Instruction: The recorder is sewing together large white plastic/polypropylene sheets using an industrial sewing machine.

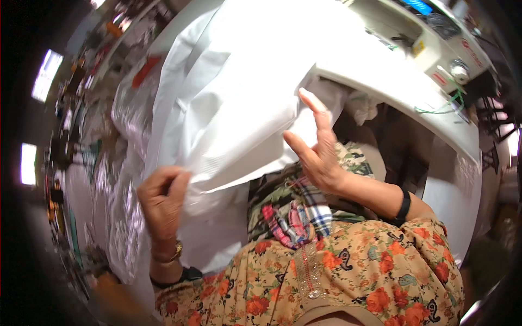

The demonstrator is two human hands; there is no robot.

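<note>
A large sheet of white cloth [239,114] spreads over the work table and hangs down toward my lap. At its near left corner, my left hand [162,201] pinches the edge between thumb and fingers. My right hand [321,149] is beside the cloth's right edge, with thumb and index finger spread apart and the palm turned toward the cloth. Its other fingers are partly hidden. Between the two hands, the near edge of the cloth runs slanting, with a folded or hemmed strip along it.
At the upper right stands a white sewing machine [424,46] on a white table [391,89], with a thread spool [459,70] and loose green thread [443,106]. Clear plastic wrapping [128,212] lies at the left. Camouflage and checked cloth [304,209] covers my lap.
</note>
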